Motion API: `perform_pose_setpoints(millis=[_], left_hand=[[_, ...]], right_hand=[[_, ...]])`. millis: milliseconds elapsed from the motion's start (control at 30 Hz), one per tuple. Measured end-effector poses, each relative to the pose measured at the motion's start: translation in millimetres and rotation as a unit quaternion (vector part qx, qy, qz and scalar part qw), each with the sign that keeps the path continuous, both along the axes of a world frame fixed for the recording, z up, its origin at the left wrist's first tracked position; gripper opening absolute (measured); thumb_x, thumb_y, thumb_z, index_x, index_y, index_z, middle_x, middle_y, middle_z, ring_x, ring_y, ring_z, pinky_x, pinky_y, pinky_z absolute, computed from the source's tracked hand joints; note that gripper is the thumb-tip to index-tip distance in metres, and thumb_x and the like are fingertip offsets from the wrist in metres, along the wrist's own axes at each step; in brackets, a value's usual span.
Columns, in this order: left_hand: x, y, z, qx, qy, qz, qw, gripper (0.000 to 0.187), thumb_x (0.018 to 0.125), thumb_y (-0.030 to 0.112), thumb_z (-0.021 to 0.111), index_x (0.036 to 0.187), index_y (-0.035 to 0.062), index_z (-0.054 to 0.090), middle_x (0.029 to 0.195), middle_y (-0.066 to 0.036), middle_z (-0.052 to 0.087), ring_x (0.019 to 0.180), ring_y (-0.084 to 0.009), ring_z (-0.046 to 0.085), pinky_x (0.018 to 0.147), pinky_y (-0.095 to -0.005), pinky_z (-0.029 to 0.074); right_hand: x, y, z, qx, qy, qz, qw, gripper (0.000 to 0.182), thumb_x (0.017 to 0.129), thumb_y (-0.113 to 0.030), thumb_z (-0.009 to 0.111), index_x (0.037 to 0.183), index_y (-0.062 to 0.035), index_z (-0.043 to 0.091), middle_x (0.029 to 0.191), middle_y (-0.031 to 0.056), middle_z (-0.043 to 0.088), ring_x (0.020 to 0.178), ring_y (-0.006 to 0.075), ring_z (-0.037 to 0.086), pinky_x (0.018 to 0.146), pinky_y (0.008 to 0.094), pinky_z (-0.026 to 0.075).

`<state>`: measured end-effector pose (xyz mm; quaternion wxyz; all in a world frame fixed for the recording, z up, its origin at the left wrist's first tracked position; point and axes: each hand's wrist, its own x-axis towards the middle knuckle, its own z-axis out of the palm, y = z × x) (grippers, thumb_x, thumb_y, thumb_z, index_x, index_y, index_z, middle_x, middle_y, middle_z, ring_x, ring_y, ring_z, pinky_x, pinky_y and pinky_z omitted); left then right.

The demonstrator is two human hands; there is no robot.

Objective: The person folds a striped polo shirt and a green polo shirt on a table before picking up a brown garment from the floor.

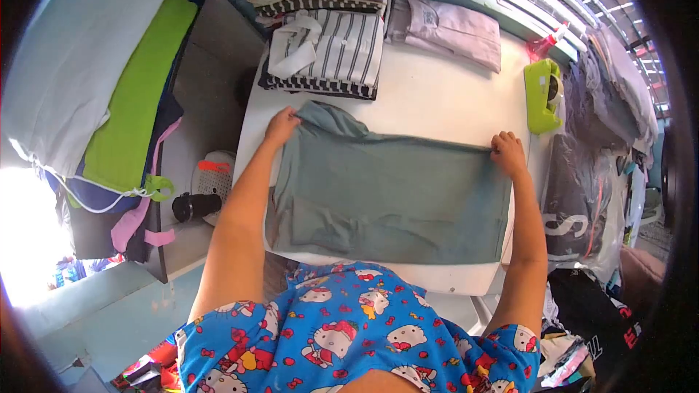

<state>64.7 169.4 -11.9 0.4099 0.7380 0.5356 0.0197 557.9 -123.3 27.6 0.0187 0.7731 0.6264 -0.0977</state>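
Note:
A grey-green shirt (393,200), folded into a long rectangle, lies across the white table (444,98) in front of me. Its collar end is at the left, where the cloth bunches up a little. My left hand (282,126) pinches the shirt's far left corner by the collar. At the far right corner, near the hem, my right hand (507,153) grips the edge with curled fingers. The far edge is drawn fairly straight between both hands, while the near side lies on the table with light wrinkles.
Striped folded shirts (328,51) are stacked at the back left, beside a folded pale pink shirt (455,33). A green tape dispenser (540,98) and a red spray bottle (547,42) stand at the right edge. Plastic-wrapped garments (582,196) hang at right; cloths (138,102) hang at left.

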Motion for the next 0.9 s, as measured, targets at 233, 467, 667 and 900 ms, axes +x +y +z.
perform_pose_setpoints(millis=[233,467,667,900], left_hand=[[11,10,15,-0.153,-0.109,0.059,0.980,0.030,0.077,0.016,0.063,0.100,-0.0012,0.053,0.091,-0.006,0.056,0.085,-0.0128,0.051,0.077,-0.0253,0.040],[-6,8,44,-0.042,-0.220,0.031,0.974,0.031,0.076,0.013,0.064,0.100,-0.0024,0.054,0.089,-0.005,0.056,0.084,-0.0111,0.051,0.077,-0.0238,0.040],[-60,-74,108,0.195,-0.102,-0.050,0.974,0.020,0.072,0.011,0.062,0.091,0.0037,0.059,0.095,-0.009,0.060,0.093,-0.0236,0.055,0.081,-0.0309,0.039],[-108,-188,66,0.236,0.033,-0.103,0.966,0.014,0.069,0.009,0.060,0.083,0.0073,0.059,0.099,-0.008,0.060,0.102,-0.0231,0.051,0.094,-0.0389,0.031]], right_hand=[[15,1,16,-0.035,0.085,-0.105,0.990,0.022,0.062,-0.010,0.062,0.081,-0.0103,0.052,0.080,0.0056,0.057,0.083,0.0262,0.054,0.075,0.0388,0.037],[17,-57,35,0.139,0.049,-0.144,0.979,0.017,0.069,-0.008,0.060,0.084,-0.0107,0.054,0.082,0.0029,0.056,0.085,0.0214,0.055,0.070,0.0356,0.037],[-51,-140,73,0.247,-0.102,-0.181,0.947,0.015,0.070,-0.005,0.060,0.080,-0.0072,0.048,0.084,0.0051,0.052,0.085,0.0240,0.052,0.073,0.0360,0.038],[-108,-211,16,0.188,-0.063,-0.209,0.958,0.023,0.062,-0.001,0.060,0.080,-0.0068,0.047,0.085,0.0080,0.049,0.087,0.0276,0.049,0.074,0.0371,0.037]])
